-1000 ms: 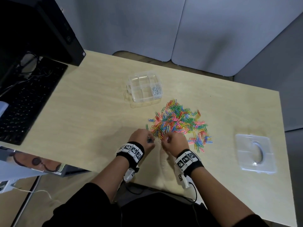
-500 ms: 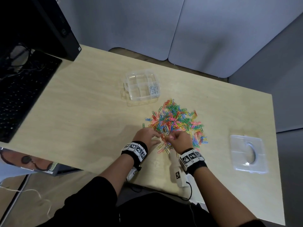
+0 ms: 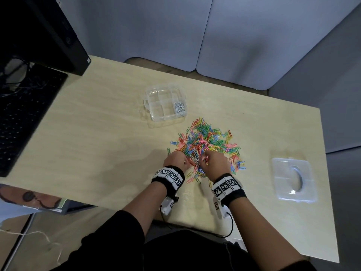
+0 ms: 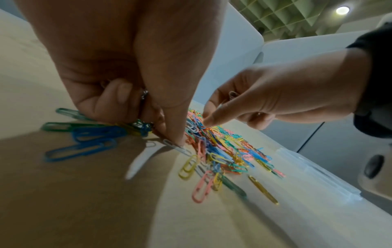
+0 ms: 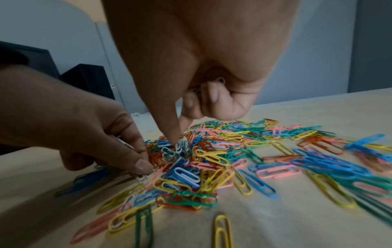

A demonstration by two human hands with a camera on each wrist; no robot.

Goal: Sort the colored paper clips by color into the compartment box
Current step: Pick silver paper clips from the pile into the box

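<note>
Head view is showing the paper clips (image 3: 207, 145) still lying heaped beside the compartment box (image 3: 165, 104), only white ones sorted, while the left hand (image 3: 175, 160) and right hand (image 3: 214, 163) are each pinching white clips, palms clutching more.

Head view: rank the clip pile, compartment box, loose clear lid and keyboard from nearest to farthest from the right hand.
1. Clip pile: under the right hand.
2. Loose clear lid: off to the right.
3. Compartment box: beyond the pile, slightly left.
4. Keyboard: far left edge.
</note>
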